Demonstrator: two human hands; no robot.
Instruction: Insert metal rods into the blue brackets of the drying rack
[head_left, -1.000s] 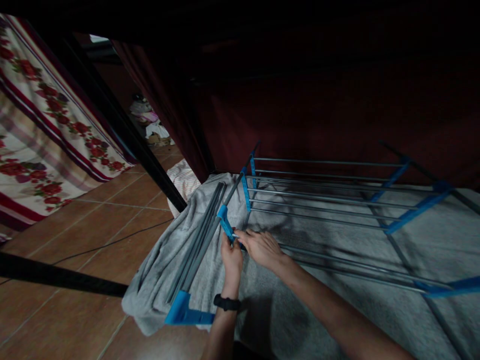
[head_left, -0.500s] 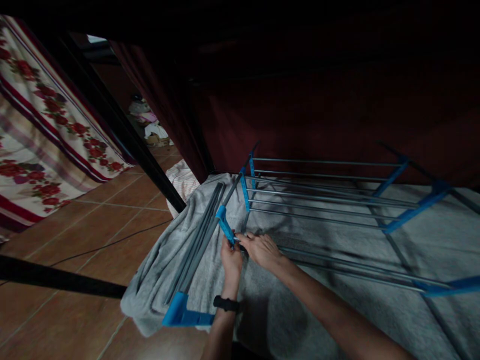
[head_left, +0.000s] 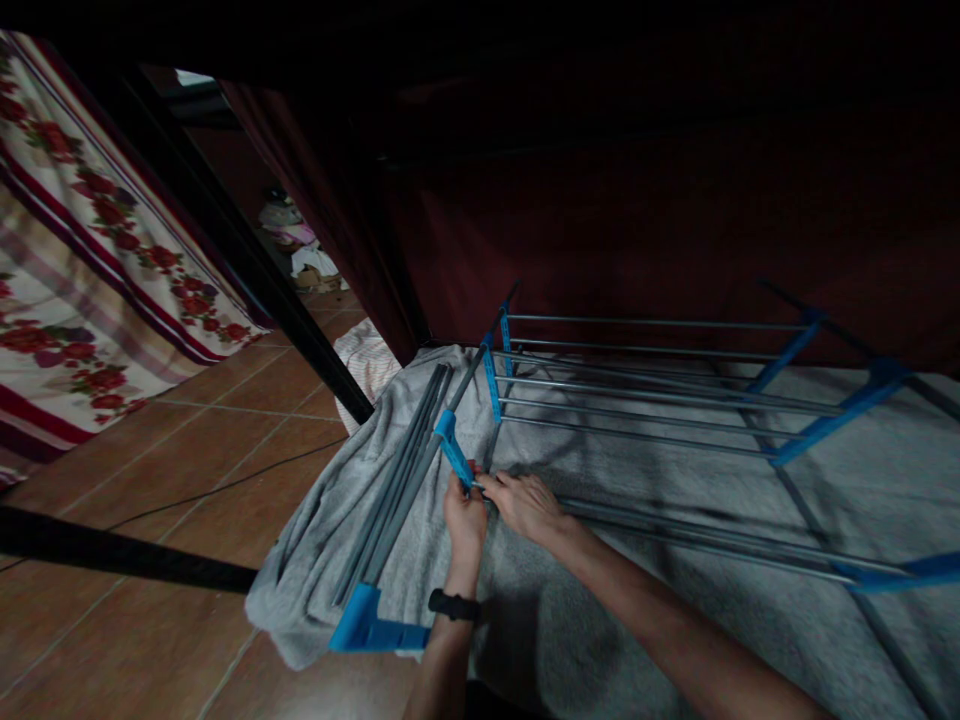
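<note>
A drying rack frame of grey metal rods [head_left: 660, 424] and blue plastic brackets lies on the grey blanket [head_left: 585, 600]. My left hand [head_left: 463, 512], with a dark band on its wrist, is closed round the lower end of a blue bracket [head_left: 454, 452] on the rack's left side. Beside it, my right hand [head_left: 525, 502] pinches the end of a metal rod [head_left: 675, 535] against that bracket. The rod runs right to another blue bracket [head_left: 907, 572]. My fingers hide the exact joint between rod and bracket.
Several loose grey tubes [head_left: 394, 480] lie left of my hands, near a blue corner piece [head_left: 371, 625]. Black metal posts [head_left: 255, 270] stand at the left. Beyond are a tiled floor [head_left: 187, 450], a thin cable [head_left: 225, 488] and a floral cloth [head_left: 97, 240]. A dark red curtain [head_left: 600, 230] hangs behind.
Hands and rack appear almost unmoved, with only a slight shift of the view. Both hands stay at the same joint.
</note>
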